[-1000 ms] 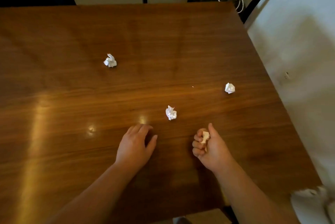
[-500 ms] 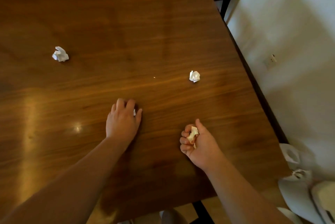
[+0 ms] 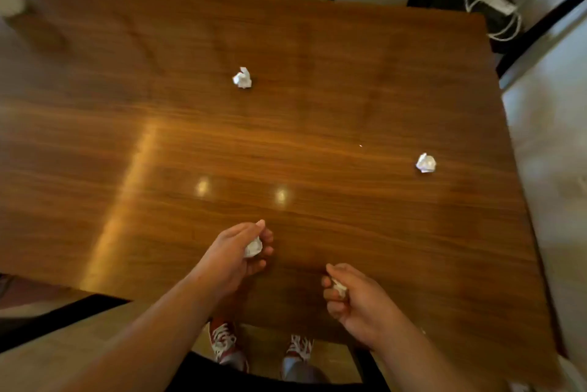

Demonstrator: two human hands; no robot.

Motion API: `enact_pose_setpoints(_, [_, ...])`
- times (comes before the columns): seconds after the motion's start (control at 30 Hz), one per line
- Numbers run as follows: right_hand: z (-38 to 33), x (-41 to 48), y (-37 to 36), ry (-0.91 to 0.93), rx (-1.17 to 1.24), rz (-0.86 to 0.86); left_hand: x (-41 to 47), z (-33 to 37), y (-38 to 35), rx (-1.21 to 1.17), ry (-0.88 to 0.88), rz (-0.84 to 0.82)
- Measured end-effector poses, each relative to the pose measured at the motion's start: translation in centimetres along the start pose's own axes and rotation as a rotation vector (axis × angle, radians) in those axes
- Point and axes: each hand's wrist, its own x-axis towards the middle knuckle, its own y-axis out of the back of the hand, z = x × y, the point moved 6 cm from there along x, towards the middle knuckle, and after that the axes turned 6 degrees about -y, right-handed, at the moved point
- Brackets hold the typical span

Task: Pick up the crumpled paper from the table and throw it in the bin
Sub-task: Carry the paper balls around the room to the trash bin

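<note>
Left hand [image 3: 235, 252] curled around a paper ball [image 3: 253, 247], thumb on top, fingers underneath, held just above the near part of the table [image 3: 349, 89]. Right hand [image 3: 359, 299] is a loose fist gripping a second paper wad [image 3: 339, 287], just inside the near table edge. Two more crumpled papers loose on the wood: one mid-table, far side [image 3: 242, 78], one toward the right edge [image 3: 426, 163]; well apart from each other and from both hands, nothing between them and the hands. Surface is glossy wood with light glare spots; plenty of open room across it. Near edge runs just under the forearms, red-and-white shoes [image 3: 224, 340] visible on the floor below. Right edge sits close to a pale wall. Beyond the far right corner: white power strip with coiled cable [image 3: 494, 2] on the floor. No bin visible. No readable writing anywhere.
</note>
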Motion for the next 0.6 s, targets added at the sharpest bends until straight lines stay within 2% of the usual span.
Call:
enact_pose_setpoints(0.13, [4.4,-0.9,-5.3,-0.113,-0.276,-0.040,-7.9,-2.0,7.7,-0.423,0.054,0.080])
enact_pose_setpoints(0.33, [11.4,-1.1,-14.3,-0.290,-0.521,-0.183,-19.9,-5.3,18.7,-0.811,-0.150,0.200])
enact_pose_setpoints(0.6, [22.5,-1.1,-28.7,-0.253,-1.012,-0.339,-31.9,-14.3,31.8,-1.190,-0.327,0.545])
